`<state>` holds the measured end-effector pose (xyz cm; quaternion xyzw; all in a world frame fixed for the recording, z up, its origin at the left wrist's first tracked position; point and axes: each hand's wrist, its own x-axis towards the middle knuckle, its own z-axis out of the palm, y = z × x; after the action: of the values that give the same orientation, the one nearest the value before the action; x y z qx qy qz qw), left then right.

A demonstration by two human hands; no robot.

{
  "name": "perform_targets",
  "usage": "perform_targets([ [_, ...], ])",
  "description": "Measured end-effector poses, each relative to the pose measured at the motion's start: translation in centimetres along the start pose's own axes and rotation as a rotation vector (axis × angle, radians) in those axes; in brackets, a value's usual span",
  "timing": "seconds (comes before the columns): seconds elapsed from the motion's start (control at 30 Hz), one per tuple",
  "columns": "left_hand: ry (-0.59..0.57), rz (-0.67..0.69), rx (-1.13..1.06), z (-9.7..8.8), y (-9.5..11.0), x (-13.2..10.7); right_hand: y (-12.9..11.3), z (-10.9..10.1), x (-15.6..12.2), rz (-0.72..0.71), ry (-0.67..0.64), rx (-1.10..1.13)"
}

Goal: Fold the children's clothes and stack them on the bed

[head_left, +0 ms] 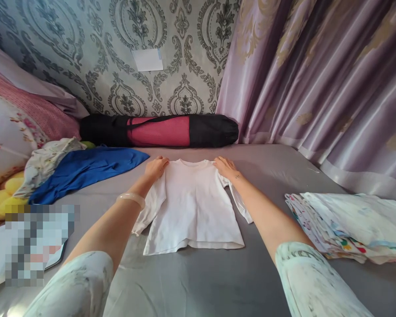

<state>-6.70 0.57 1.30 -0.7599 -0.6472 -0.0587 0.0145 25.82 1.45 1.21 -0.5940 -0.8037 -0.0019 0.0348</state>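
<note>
A small white long-sleeved shirt (pixel 194 207) lies spread on the grey bed sheet, its neckline away from me and its hem towards me. My left hand (pixel 156 168) is at the left shoulder seam, fingers closed on the cloth. At the opposite shoulder, my right hand (pixel 225 167) has its fingers bent over the fabric. Both sleeves hang down beside the body of the shirt, the right one partly hidden under my forearm. The hem is slightly wavy.
A stack of folded clothes (pixel 353 224) lies at the right. Blue cloth (pixel 89 169) and a patterned cloth (pixel 49 160) lie at the left, near a blurred flat object (pixel 39 242). A black and pink rolled mat bag (pixel 158 130) rests against the wall; purple curtains (pixel 284 79) hang at right.
</note>
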Motion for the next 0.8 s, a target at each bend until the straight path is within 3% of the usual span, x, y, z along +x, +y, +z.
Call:
perform_targets([
  [0.13,-0.072,-0.094,0.042,-0.4,1.1,0.0,-0.3,-0.2,-0.1,0.046,0.007,-0.007],
  [0.2,-0.011,-0.137,0.093,-0.9,2.2,-0.2,-1.0,-0.4,-0.3,0.079,0.05,-0.03],
  [0.3,0.057,-0.074,0.084,-1.2,4.4,-0.7,-2.9,-0.4,-0.8,0.072,0.095,0.006],
  [0.43,-0.064,0.055,-0.058,0.3,7.2,-1.6,-5.6,1.1,-1.4,-0.005,0.089,0.112],
  [0.5,-0.079,0.04,-0.092,1.5,7.9,-2.0,-6.3,2.2,-1.5,0.013,0.058,0.134],
  [0.63,-0.122,-0.023,-0.099,3.4,8.0,-2.3,-6.3,3.4,-1.3,0.04,-0.034,0.16],
  [0.8,-0.125,-0.017,-0.081,4.4,7.2,-2.1,-6.3,3.3,-1.6,0.046,-0.031,0.185],
])
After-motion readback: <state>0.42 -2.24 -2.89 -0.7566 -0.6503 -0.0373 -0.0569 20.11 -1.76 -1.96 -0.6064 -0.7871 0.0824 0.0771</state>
